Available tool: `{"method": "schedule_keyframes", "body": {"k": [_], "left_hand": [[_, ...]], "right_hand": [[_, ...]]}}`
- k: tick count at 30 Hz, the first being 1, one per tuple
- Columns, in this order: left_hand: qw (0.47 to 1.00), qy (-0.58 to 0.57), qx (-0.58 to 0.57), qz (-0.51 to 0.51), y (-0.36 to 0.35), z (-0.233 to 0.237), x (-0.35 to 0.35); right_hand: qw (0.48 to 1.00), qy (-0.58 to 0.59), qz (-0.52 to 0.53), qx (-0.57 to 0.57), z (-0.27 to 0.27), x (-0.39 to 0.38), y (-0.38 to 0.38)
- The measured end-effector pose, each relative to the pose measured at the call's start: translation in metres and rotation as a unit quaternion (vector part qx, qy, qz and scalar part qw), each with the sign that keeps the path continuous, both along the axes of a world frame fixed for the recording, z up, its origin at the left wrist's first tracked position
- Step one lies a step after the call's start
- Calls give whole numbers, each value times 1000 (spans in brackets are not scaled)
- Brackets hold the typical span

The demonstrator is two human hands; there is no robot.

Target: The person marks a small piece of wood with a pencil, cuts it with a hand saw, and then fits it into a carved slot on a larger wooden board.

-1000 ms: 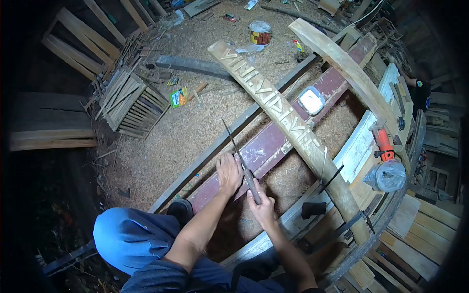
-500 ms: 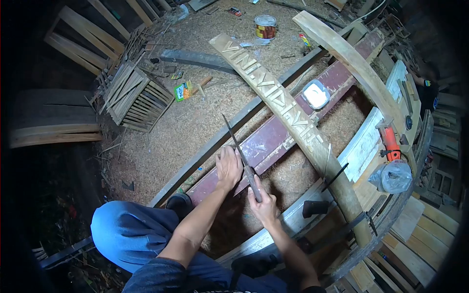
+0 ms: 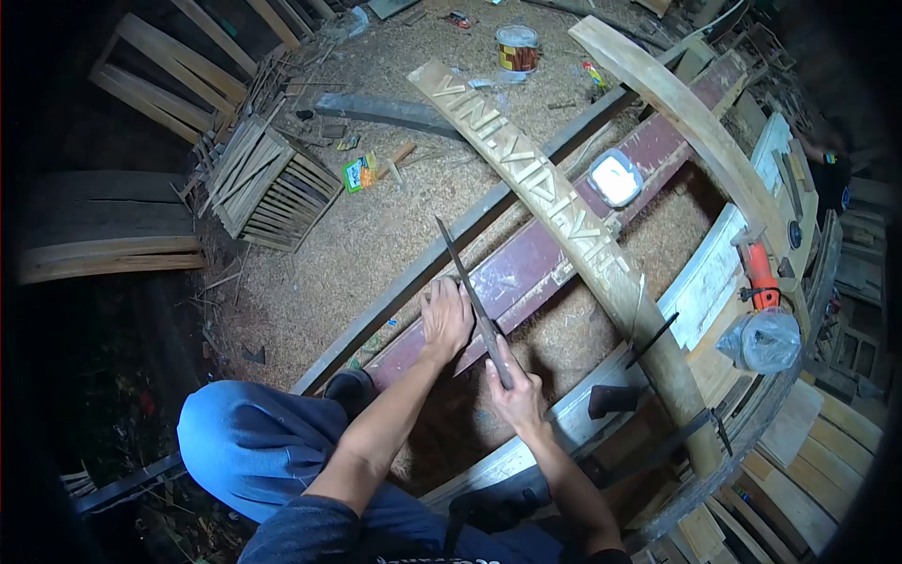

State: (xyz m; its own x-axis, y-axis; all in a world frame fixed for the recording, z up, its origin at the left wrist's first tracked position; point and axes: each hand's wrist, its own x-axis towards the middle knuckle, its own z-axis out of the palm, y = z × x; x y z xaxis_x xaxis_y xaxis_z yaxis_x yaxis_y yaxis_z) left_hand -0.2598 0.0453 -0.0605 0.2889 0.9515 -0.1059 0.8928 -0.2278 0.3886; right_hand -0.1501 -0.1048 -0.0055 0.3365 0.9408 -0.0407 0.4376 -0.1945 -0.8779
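Note:
In my right hand (image 3: 518,397) is the wooden handle of a handsaw (image 3: 467,280), its long thin blade seen nearly edge-on and pointing away from me. The blade lies across a dark red wooden beam (image 3: 512,284). Just left of the blade, my left hand (image 3: 447,318) presses down on the beam with curled fingers; anything under them is hidden. Ahead and to the right, a curved wooden plank (image 3: 620,293) with raised letters made of small wood strips crosses the beam. A square white tub (image 3: 615,179) sits on the beam beyond the plank.
A second curved plank (image 3: 678,103) lies at the far right. Near it are an orange power tool (image 3: 761,273) and a plastic bag (image 3: 759,340). A slatted wooden crate (image 3: 277,193), a green packet (image 3: 358,174) and a paint can (image 3: 518,49) stand on the sawdust-covered floor.
The whole view has shifted slightly, so things appear a little further right. Both hands and the saw keep nearly the same place against the beam.

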Motion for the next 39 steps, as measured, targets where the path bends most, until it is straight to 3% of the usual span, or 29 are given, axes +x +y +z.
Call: {"method": "schedule_keyframes", "body": {"k": [5, 7, 12, 15, 19, 23, 27, 33, 37, 39], "left_hand": [[1000, 5, 14, 0, -3, 1, 4], [1000, 10, 0, 1, -4, -5, 3], [999, -1, -9, 32, 1, -5, 1], [999, -6, -3, 32, 0, -6, 3], [999, -9, 6, 31, 1, -2, 3], [999, -22, 7, 32, 3, -4, 5], [1000, -11, -7, 24, -2, -2, 4], [999, -7, 38, 11, 2, -8, 3], [1000, 6, 10, 9, 2, -11, 4], [1000, 9, 9, 6, 0, -1, 4]], "right_hand": [[992, 84, -81, 48, -10, -20, 7], [994, -11, -55, 90, -27, -26, 12], [1000, 21, -19, -1, 1, -4, 7], [999, 12, -23, 48, 8, 11, -14], [1000, -10, -9, -27, 10, 7, -19], [997, 43, -42, 51, 9, 9, -22], [998, 46, -40, -16, 4, -4, 22], [999, 23, -30, 12, 1, 1, 19], [998, 11, -47, 42, -18, -12, 9], [1000, 25, -15, -2, -2, 5, 10]]}}
